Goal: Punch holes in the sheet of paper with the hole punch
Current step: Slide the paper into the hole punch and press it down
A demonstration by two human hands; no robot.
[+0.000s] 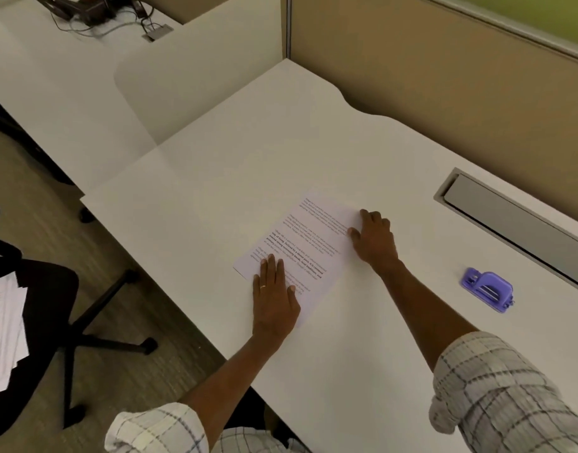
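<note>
A printed sheet of paper (309, 238) lies flat and skewed on the white desk (248, 178). My left hand (274, 295) rests palm down on its near left corner, fingers together, a ring on one finger. My right hand (374, 238) presses on the sheet's right edge with fingers spread. Neither hand grips anything. The purple hole punch (488, 289) sits on the desk well to the right of the paper, a forearm's width from my right arm, untouched.
A grey cable-tray slot (510, 220) runs along the desk's far right by the beige partition (444, 76). A black office chair (49, 305) with a stack of papers (3, 328) stands left of the desk. A neighbouring desk at back left carries cables.
</note>
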